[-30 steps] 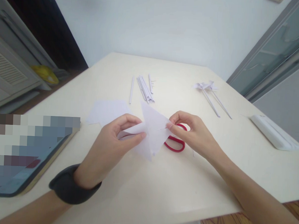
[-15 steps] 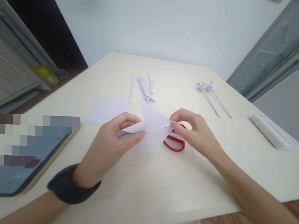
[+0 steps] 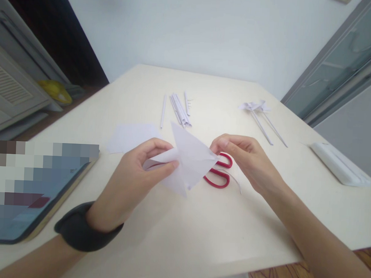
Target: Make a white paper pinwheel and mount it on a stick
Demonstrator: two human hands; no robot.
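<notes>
My left hand, with a black band on the wrist, is closed on a sheet of white paper. Its thumb presses the front near the middle, and a part of the sheet curls over into the grip. The paper has cut slits and pointed corners, like a partly folded pinwheel. At the right corner, my right hand is closed with its fingertips at the paper's edge, partly behind it. Red-handled scissors lie below that corner, their blades hidden by the paper. A thin paper strip lies beside them.
Rolled paper sticks lie in a bundle farther back. Two paper pinwheels on sticks lie back right. White paper sheets are behind my left hand. A tablet stands at the left, and a white packet lies at the right.
My right hand has turned slightly and its thumb has shifted back, so more of the paper's right corner and the scissors' handles show. The left grip stays nearly the same.
</notes>
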